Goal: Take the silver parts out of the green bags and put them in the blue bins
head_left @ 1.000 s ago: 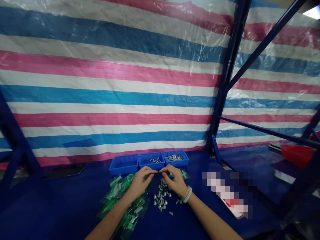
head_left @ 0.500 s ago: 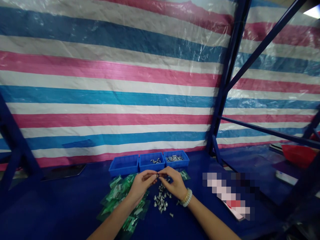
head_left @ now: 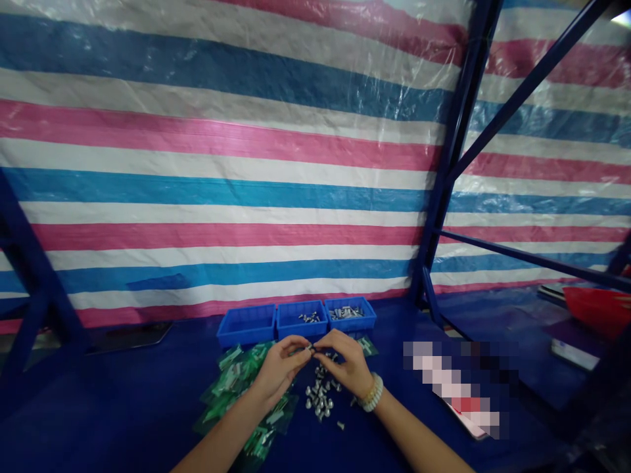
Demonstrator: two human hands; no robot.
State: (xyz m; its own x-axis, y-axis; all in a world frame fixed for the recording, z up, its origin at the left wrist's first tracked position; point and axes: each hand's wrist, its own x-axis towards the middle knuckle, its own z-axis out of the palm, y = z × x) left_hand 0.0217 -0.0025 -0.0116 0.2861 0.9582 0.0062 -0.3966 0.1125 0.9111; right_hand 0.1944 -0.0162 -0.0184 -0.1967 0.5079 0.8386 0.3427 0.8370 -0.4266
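Above the table's middle, my left hand (head_left: pixel 279 369) and my right hand (head_left: pixel 349 365) meet fingertip to fingertip. Both are closed in a pinch around a tiny silver-and-dark piece (head_left: pixel 312 349), too small to name for certain. Just below the fingers lies a loose pile of silver round-headed screws (head_left: pixel 321 399), with one stray screw (head_left: pixel 340 426) nearer me. Green-tinted clear plastic packets (head_left: pixel 224 389) with small parts inside are heaped beside and under my left forearm. A bracelet of pale beads (head_left: pixel 373 393) circles my right wrist.
Behind my hands stand three blue bins in a row: the left bin (head_left: pixel 246 339) shows no parts, while the middle bin (head_left: pixel 302 331) and right bin (head_left: pixel 355 324) hold small metal parts. A blurred pinkish flat object (head_left: pixel 476 427) lies right. A blue metal post (head_left: pixel 436 217) rises behind.
Both hands stay together with only slight finger shifts at the small piece. The whole view has moved a little, so things sit slightly farther right.
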